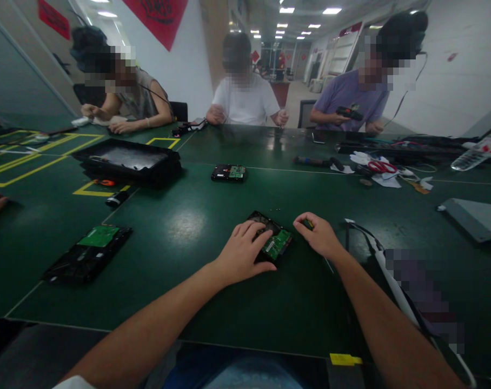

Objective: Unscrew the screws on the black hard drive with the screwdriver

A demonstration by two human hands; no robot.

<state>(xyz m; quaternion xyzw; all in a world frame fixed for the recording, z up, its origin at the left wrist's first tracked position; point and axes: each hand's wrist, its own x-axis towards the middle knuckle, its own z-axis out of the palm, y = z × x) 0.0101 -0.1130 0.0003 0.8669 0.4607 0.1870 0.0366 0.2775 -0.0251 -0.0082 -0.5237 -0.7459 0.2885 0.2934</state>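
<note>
1. Head view: left hand (242,251) lies flat on a hard drive (272,237), fingers spread over its near-left part, pressing it to the green table (188,227).
2. Drive sits at table centre, just ahead of the person, green circuit board (278,243) facing up.
3. Right hand (316,233) is just beside the drive's right edge, fingers pinched narrow around a small dark tool (308,222); tool type unclear.
4. Second drive (88,254) lies well apart at left, third (228,172) further back.
5. Black tray (127,160) far left; three people sit opposite.

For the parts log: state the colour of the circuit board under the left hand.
Green, on a black hard drive beneath the left hand; head view.
</note>
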